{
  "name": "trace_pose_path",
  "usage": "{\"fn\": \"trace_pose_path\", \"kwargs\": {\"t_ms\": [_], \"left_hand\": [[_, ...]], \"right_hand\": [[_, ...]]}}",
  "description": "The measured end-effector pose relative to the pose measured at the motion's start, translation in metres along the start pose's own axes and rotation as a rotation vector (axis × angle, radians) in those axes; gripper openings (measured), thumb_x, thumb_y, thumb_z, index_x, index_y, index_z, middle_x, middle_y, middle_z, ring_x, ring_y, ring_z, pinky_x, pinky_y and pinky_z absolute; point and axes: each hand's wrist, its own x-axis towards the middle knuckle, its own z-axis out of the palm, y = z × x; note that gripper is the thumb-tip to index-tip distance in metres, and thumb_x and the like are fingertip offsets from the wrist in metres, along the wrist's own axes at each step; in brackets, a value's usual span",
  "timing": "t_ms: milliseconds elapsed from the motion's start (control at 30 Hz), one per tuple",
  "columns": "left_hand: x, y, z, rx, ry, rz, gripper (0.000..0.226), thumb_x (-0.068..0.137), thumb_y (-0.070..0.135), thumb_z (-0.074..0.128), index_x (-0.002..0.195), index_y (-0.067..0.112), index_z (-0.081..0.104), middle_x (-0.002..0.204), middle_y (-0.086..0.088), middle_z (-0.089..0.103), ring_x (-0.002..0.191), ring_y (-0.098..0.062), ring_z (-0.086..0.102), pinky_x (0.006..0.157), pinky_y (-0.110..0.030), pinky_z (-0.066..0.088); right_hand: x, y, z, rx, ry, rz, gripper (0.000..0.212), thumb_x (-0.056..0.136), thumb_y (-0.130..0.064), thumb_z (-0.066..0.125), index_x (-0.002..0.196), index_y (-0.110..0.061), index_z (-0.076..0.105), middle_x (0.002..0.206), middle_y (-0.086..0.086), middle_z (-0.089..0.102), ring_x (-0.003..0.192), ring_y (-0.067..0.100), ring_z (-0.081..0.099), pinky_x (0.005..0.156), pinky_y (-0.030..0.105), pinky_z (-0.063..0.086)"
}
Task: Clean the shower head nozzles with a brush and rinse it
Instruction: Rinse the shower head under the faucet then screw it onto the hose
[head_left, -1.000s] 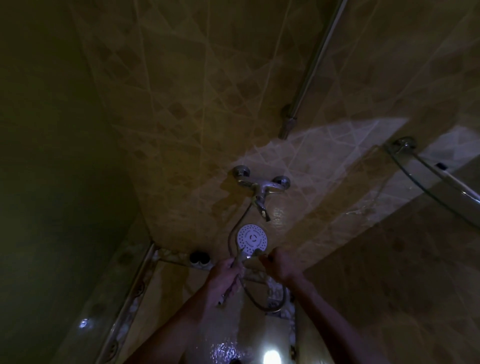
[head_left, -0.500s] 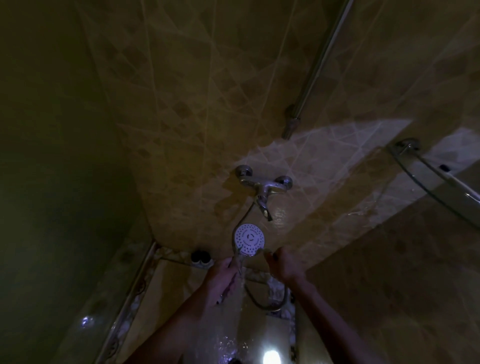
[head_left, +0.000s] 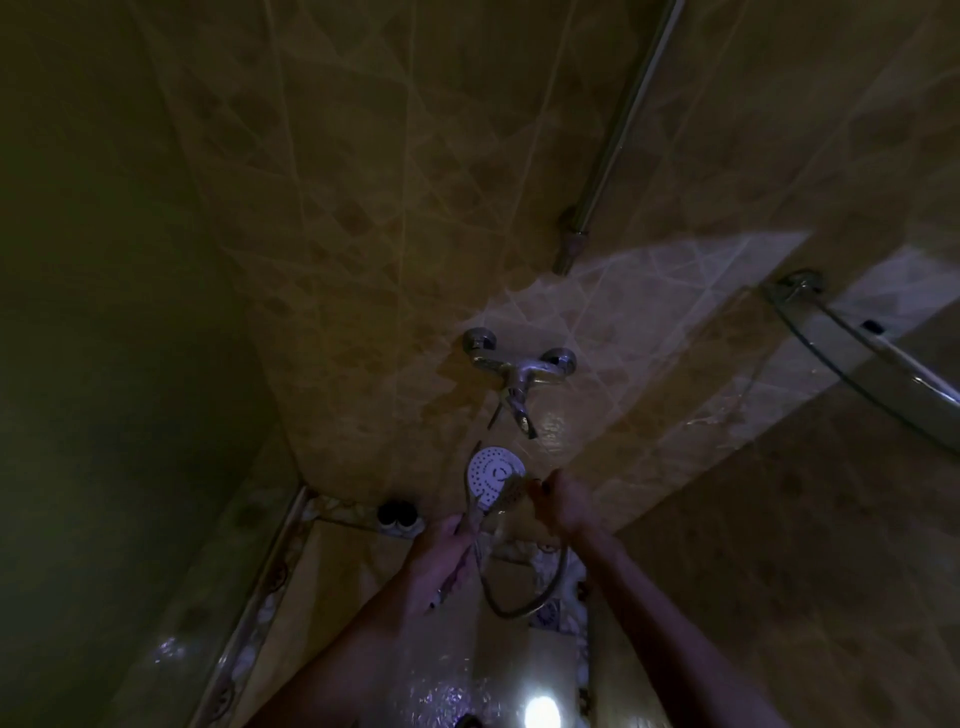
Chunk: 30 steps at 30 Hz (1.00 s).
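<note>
It is very dark in here. The left wall (head_left: 104, 364) is almost black, and I can hardly see it. A paler patch of light falls across the far tiles (head_left: 623, 301) on the right. Near me, at the bottom, one bright white spot (head_left: 540, 714) glares on the wet floor, with small sparkles beside it. My hands look dim and a bit fuzzy. The straight pole (head_left: 618, 135) and the wall lines lean and bend near the edges.

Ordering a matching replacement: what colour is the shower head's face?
White, dotted with dark nozzle holes, on the shower head; head view.
</note>
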Motion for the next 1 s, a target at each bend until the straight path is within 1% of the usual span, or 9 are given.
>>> {"fn": "trace_pose_path", "kwargs": {"t_ms": [67, 233, 333, 433, 500, 700, 867, 933, 1000], "left_hand": [[0.0, 0.0, 0.0, 0.001, 0.009, 0.002, 0.031, 0.096, 0.039, 0.052, 0.076, 0.018, 0.061, 0.044, -0.002, 0.049, 0.031, -0.016, 0.041, 0.034, -0.02, 0.029], [0.002, -0.002, 0.001, 0.004, 0.021, 0.017, 0.031, 0.098, 0.035, 0.051, 0.082, 0.01, 0.061, 0.038, 0.001, 0.046, 0.028, -0.013, 0.04, 0.032, -0.017, 0.03], [0.001, -0.001, 0.001, -0.006, 0.015, 0.013, 0.031, 0.098, 0.036, 0.05, 0.077, 0.015, 0.059, 0.042, -0.001, 0.046, 0.029, -0.014, 0.04, 0.032, -0.017, 0.029], [0.001, -0.001, 0.0, -0.007, 0.008, -0.02, 0.027, 0.099, 0.032, 0.049, 0.079, 0.015, 0.057, 0.048, -0.002, 0.046, 0.031, -0.013, 0.04, 0.034, -0.019, 0.029], [0.0, 0.0, -0.002, -0.002, -0.004, -0.016, 0.028, 0.098, 0.032, 0.05, 0.077, 0.015, 0.056, 0.049, -0.003, 0.046, 0.031, -0.014, 0.039, 0.034, -0.019, 0.029], [-0.007, 0.006, -0.007, -0.03, -0.004, 0.013, 0.03, 0.097, 0.034, 0.052, 0.078, 0.012, 0.057, 0.047, -0.004, 0.045, 0.03, -0.014, 0.039, 0.032, -0.017, 0.028], [-0.01, 0.009, -0.008, -0.009, -0.008, 0.031, 0.033, 0.098, 0.038, 0.05, 0.079, 0.013, 0.059, 0.04, -0.001, 0.047, 0.027, -0.012, 0.039, 0.03, -0.016, 0.027], [-0.009, 0.009, -0.007, -0.015, -0.018, 0.017, 0.031, 0.098, 0.036, 0.049, 0.081, 0.012, 0.059, 0.04, -0.001, 0.047, 0.027, -0.012, 0.04, 0.03, -0.016, 0.027], [-0.008, 0.009, -0.007, -0.009, -0.018, 0.002, 0.03, 0.099, 0.034, 0.049, 0.079, 0.014, 0.058, 0.042, -0.002, 0.047, 0.027, -0.013, 0.04, 0.031, -0.017, 0.027]], "right_hand": [[-0.003, 0.006, 0.0, -0.003, -0.018, 0.01, 0.042, 0.098, -0.03, 0.049, 0.094, 0.009, 0.063, 0.088, 0.021, 0.066, 0.082, 0.029, 0.065, 0.062, 0.026, 0.035], [-0.015, 0.011, 0.014, -0.083, -0.068, -0.044, 0.043, 0.097, -0.034, 0.05, 0.06, -0.013, 0.042, 0.073, 0.009, 0.052, 0.069, 0.014, 0.05, 0.048, 0.027, 0.027], [-0.015, 0.003, 0.019, -0.096, -0.058, -0.098, 0.05, 0.098, -0.036, 0.047, 0.053, -0.02, 0.033, 0.07, 0.008, 0.048, 0.067, 0.015, 0.044, 0.053, 0.025, 0.027], [-0.006, -0.007, 0.014, -0.076, -0.044, -0.08, 0.045, 0.098, -0.032, 0.047, 0.057, -0.019, 0.036, 0.074, 0.01, 0.046, 0.07, 0.017, 0.042, 0.053, 0.027, 0.027], [-0.001, -0.009, 0.006, -0.079, -0.012, -0.061, 0.039, 0.098, -0.031, 0.048, 0.066, -0.01, 0.048, 0.075, 0.01, 0.045, 0.071, 0.018, 0.042, 0.051, 0.028, 0.026], [-0.005, 0.004, 0.0, -0.07, -0.03, -0.001, 0.03, 0.098, -0.03, 0.048, 0.086, -0.004, 0.056, 0.085, 0.018, 0.06, 0.075, 0.019, 0.051, 0.063, 0.027, 0.034], [-0.016, 0.002, 0.009, -0.12, -0.105, -0.038, 0.037, 0.098, -0.038, 0.046, 0.076, -0.009, 0.054, 0.073, 0.01, 0.054, 0.067, 0.018, 0.053, 0.056, 0.023, 0.037], [-0.017, -0.007, 0.008, -0.129, -0.116, -0.063, 0.04, 0.098, -0.035, 0.047, 0.061, -0.018, 0.045, 0.067, 0.007, 0.052, 0.061, 0.015, 0.052, 0.044, 0.018, 0.035], [-0.014, -0.016, 0.005, -0.153, -0.094, -0.089, 0.045, 0.098, -0.032, 0.046, 0.056, -0.021, 0.038, 0.072, 0.009, 0.052, 0.067, 0.017, 0.051, 0.044, 0.023, 0.032]]}}
